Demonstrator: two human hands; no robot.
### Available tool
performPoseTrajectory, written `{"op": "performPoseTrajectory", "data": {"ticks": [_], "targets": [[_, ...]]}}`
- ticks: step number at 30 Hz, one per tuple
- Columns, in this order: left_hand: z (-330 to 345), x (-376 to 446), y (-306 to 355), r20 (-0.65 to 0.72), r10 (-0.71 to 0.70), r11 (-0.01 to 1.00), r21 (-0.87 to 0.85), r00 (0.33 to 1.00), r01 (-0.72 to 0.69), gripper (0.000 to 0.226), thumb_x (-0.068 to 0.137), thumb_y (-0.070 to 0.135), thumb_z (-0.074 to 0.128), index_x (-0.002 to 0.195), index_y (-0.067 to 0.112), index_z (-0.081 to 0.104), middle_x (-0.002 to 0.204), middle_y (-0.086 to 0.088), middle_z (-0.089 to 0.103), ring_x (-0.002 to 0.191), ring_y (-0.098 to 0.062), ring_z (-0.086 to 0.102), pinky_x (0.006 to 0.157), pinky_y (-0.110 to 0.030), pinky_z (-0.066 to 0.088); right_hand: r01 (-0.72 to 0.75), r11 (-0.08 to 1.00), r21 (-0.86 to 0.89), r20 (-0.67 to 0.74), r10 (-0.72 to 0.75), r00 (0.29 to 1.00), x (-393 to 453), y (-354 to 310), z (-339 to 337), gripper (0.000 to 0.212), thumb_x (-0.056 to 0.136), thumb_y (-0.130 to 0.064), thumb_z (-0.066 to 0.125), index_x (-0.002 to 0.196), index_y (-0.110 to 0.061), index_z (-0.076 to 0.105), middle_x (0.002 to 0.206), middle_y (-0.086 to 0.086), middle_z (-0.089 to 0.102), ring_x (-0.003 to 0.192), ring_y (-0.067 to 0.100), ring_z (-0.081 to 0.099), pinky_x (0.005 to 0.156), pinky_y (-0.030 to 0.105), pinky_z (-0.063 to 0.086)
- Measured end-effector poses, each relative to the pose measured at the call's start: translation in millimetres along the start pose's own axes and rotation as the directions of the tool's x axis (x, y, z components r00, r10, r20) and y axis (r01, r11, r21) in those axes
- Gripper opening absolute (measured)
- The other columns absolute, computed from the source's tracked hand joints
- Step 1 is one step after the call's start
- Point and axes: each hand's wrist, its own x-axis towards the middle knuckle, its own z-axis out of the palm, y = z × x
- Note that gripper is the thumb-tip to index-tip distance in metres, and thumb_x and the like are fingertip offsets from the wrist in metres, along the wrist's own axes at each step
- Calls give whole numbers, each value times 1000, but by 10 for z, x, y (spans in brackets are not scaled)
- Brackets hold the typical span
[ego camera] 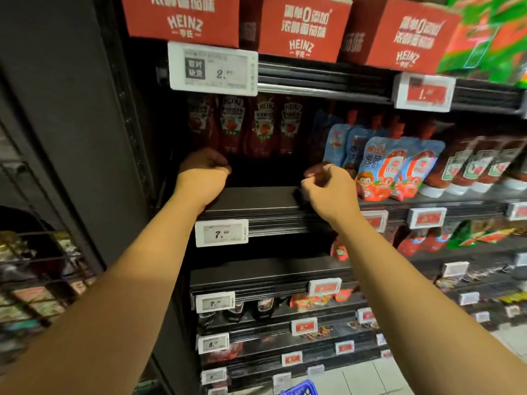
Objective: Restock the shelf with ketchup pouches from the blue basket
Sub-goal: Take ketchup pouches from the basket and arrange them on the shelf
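Note:
Several dark red Heinz ketchup pouches (pixel 263 126) stand in a row at the back of the black shelf (pixel 256 201). My left hand (pixel 204 172) is raised in front of the leftmost pouch's base with its fingers curled into a fist; I see nothing in it. My right hand (pixel 328 183) hovers over the shelf's front edge to the right of the row, fingers curled and holding nothing, with a ring on one finger. The shelf floor between my hands is bare. A corner of the blue basket (pixel 299 389) shows at the bottom edge.
Light blue tomato sauce pouches (pixel 382 166) stand just right of my right hand, with squeeze bottles (pixel 470 169) beyond. Red Heinz cartons (pixel 302 27) sit on the shelf above. A price tag (pixel 221 232) hangs on the shelf rail. A wire rack (pixel 34 280) stands at the left.

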Motion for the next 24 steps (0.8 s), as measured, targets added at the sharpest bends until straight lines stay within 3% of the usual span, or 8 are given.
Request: {"op": "performPoseTrajectory", "data": {"ticks": [2, 7, 10, 14, 18, 20, 22, 24], "targets": [[-45, -84, 6, 15, 13, 1000, 1, 1000, -13, 11, 84, 18, 75, 88, 28, 72, 87, 8, 70, 79, -7, 63, 62, -16, 44, 23, 998, 54, 20, -24, 999, -79, 38, -133, 9, 86, -13, 67, 89, -22, 69, 77, -9, 68, 68, 3, 61, 64, 12, 45], [-202, -427, -7, -21, 78, 997, -14, 997, -78, 7, 82, 27, 76, 84, 33, 72, 76, 11, 72, 71, -2, 67, 55, -7, 45, 149, 943, 297, 91, -183, 979, -412, 229, -511, 10, 90, -6, 67, 94, -15, 66, 87, 7, 68, 77, 9, 62, 72, 20, 53], [-262, -711, -15, -93, 112, 991, -58, 989, -118, 12, 84, 22, 74, 87, 33, 71, 88, 8, 74, 81, -6, 70, 69, -11, 52, 147, 905, 398, 104, -204, 973, -611, 538, -751, 13, 89, -3, 69, 92, -15, 67, 84, 6, 68, 75, 13, 62, 69, 29, 54], [-202, -1301, -82, -214, 227, 974, 74, 950, -216, 20, 86, 12, 68, 91, 31, 68, 100, 10, 71, 97, -10, 68, 90, -27, 56, 71, 907, 415, 194, -165, 967, -807, 1200, -983, 16, 87, -5, 73, 91, -20, 67, 87, 8, 70, 76, 14, 62, 72, 23, 53], [-83, -2062, -365, -259, 375, 898, 339, 890, -280, 21, 86, 12, 61, 100, 27, 65, 106, 14, 62, 104, -13, 64, 91, -23, 51, -178, 915, 362, 497, -28, 867, -1111, 2123, -1034, 20, 86, 2, 72, 92, -17, 66, 78, 7, 58, 71, 12, 52, 69, 20, 49], [51, -2439, -651, -220, 223, 929, 343, 950, -139, 20, 87, 13, 62, 99, 28, 65, 103, 9, 66, 96, -13, 66, 87, -23, 52, -318, 906, 280, 635, 73, 769, -1348, 2625, -983, 22, 87, 12, 67, 90, -10, 63, 71, -1, 49, 67, 12, 43, 70, 21, 44], [299, -2859, -1002, -114, -91, 942, 314, 989, 122, 23, 88, 7, 65, 97, 28, 65, 99, 0, 69, 89, -15, 66, 83, -21, 52, -431, 894, 122, 725, 216, 654, -1682, 3146, -957, 19, 89, 11, 64, 88, -8, 60, 63, -11, 49, 61, 6, 45, 70, 22, 42], [548, -3292, -1344, 13, -373, 878, 327, 928, 349, 25, 89, -2, 67, 99, 20, 65, 96, -4, 66, 82, -11, 62, 74, -9, 47, -455, 886, -90, 751, 361, 553, -2054, 3560, -966, 15, 89, -5, 69, 84, -17, 62, 68, -14, 59, 65, 7, 56, 67, 27, 48]]}}
